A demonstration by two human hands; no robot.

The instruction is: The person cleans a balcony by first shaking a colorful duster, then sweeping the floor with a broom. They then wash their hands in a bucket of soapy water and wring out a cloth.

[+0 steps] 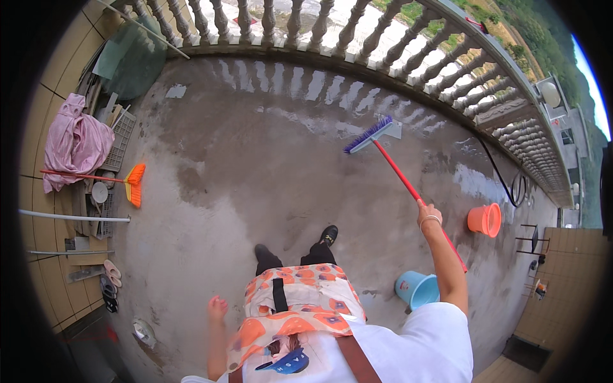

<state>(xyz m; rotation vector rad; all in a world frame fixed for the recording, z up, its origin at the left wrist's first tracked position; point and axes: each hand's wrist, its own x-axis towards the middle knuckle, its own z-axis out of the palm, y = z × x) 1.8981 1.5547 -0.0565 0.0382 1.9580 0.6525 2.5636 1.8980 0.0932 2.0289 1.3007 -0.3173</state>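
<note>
My right hand (429, 213), with a pale bracelet at the wrist, grips the red handle (397, 171) of a push broom. The broom's head (368, 135) has purple bristles and rests on the wet concrete floor (287, 158), out ahead to the right. Beyond my grip, the handle's end passes behind my forearm. My left hand (218, 307) is beside the orange-patterned apron (297, 287), a little blurred, its fingers curled in and nothing visible in them. A light blue bucket (416, 289) stands below my right forearm, which hides part of it. Further right is an orange bucket (483, 220).
A concrete balustrade (354, 31) bounds the far side and curves down the right. A black hose (517, 189) lies near it. At the left wall are an orange broom (135, 185), a pink cloth (76, 139), grey crates (119, 136), pipes (74, 216), a glass sheet (131, 60) and shoes (109, 292).
</note>
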